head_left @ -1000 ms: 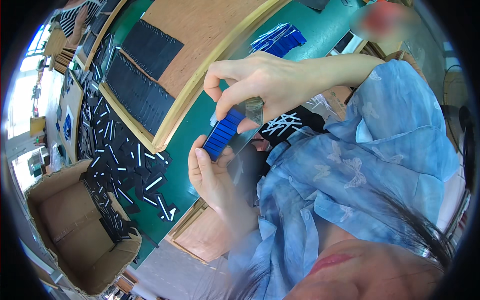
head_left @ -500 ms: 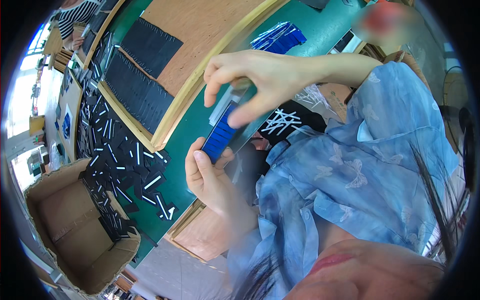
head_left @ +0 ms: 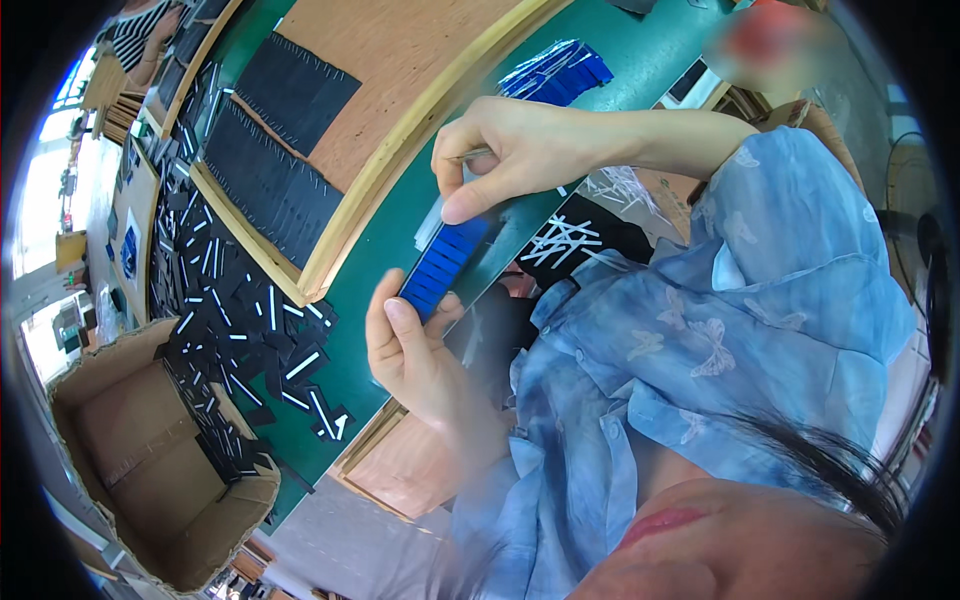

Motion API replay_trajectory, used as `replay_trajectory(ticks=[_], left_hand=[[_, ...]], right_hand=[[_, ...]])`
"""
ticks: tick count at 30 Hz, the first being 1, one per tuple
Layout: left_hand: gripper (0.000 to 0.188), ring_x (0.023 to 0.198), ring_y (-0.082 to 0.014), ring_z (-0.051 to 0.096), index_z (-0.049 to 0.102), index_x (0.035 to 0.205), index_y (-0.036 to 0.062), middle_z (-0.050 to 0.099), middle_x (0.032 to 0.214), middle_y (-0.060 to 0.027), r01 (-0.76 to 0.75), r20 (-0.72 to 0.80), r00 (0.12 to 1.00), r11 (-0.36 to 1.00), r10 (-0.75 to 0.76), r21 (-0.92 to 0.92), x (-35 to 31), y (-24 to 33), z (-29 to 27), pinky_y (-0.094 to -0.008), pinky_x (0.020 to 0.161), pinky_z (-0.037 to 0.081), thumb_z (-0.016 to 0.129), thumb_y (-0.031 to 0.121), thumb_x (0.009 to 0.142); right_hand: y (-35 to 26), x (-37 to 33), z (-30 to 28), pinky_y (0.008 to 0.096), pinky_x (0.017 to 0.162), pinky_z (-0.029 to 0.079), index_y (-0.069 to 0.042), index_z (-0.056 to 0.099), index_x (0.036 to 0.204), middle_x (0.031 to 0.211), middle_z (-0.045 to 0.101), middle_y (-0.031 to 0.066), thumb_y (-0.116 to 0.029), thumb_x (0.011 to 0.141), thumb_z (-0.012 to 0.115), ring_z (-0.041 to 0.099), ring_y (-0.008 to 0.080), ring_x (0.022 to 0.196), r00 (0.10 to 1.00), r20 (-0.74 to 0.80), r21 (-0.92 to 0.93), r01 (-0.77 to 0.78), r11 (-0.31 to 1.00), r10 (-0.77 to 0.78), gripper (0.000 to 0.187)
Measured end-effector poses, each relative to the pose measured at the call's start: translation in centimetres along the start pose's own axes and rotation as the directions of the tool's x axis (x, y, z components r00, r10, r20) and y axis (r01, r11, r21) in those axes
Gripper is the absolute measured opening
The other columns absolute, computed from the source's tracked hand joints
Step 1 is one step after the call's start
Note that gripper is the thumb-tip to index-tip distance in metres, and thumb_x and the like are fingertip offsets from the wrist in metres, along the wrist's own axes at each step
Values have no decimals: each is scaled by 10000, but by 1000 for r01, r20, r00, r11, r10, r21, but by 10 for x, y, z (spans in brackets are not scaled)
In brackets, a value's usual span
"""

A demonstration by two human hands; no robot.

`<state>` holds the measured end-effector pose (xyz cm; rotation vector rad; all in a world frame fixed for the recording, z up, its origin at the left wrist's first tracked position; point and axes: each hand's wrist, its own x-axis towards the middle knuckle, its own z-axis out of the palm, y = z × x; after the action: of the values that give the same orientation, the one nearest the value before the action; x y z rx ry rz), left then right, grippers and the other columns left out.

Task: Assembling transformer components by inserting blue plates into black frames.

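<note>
A flat blue strip (head_left: 440,266) with dark lines across it is held slantwise above the green table. My left hand (head_left: 415,345), lower in the picture, pinches its lower end between thumb and fingers. At its upper end, my right hand (head_left: 500,155) is closed, thumb tip against the strip and fingers curled behind. A pale, translucent edge (head_left: 428,228) shows along the strip's upper left side. Whatever lies inside the right hand's curled fingers is mostly hidden.
A bundle of blue strips (head_left: 556,72) lies on the green table (head_left: 365,245). A wooden-framed board (head_left: 320,270) carries black sheets (head_left: 275,170). Black pieces with white bars (head_left: 240,340) are heaped by a cardboard box (head_left: 130,450). White sticks (head_left: 562,240) lie on black cloth. Another person stands far left.
My right thumb has slid up the strip to its upper end, and the right fingers have drawn closer together. My left hand stays almost in place.
</note>
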<state>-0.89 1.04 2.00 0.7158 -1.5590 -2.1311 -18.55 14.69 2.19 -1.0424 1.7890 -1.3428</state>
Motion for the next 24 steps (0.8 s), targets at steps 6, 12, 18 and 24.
replay_trajectory(ticks=[6,12,18,24], left_hand=[[195,677,-116,595,539,965,-33,620,833,-97,-135,-76,984,950,163,283,19,-4,-8,-213,612,492,552,159,935],[297,769,-142,567,533,1057,-7,607,913,-86,241,265,952,914,-156,-328,31,2,-14,-266,681,495,552,262,932],[483,831,-198,565,488,1167,-26,567,1141,-170,488,555,812,730,-178,-479,41,-8,13,-306,698,504,446,408,958],[465,902,-205,545,363,1289,-22,506,1235,-213,-391,-63,904,877,423,278,28,-36,3,-297,766,465,383,325,980]], right_hand=[[-8,-3,-1,234,544,330,-31,678,884,820,574,15,-195,758,738,418,62,633,999,-27,144,40,989,-37,215],[-2,-7,-1,183,599,324,-83,620,1151,1110,503,11,-162,660,805,354,42,646,964,16,189,256,948,-264,530],[-32,16,-14,235,585,390,-92,635,998,1005,591,3,-192,666,787,467,75,657,933,-76,24,355,934,-353,379],[9,119,-54,350,744,484,-83,655,959,948,636,71,-209,685,724,612,265,889,944,-55,-817,145,558,-326,310]])
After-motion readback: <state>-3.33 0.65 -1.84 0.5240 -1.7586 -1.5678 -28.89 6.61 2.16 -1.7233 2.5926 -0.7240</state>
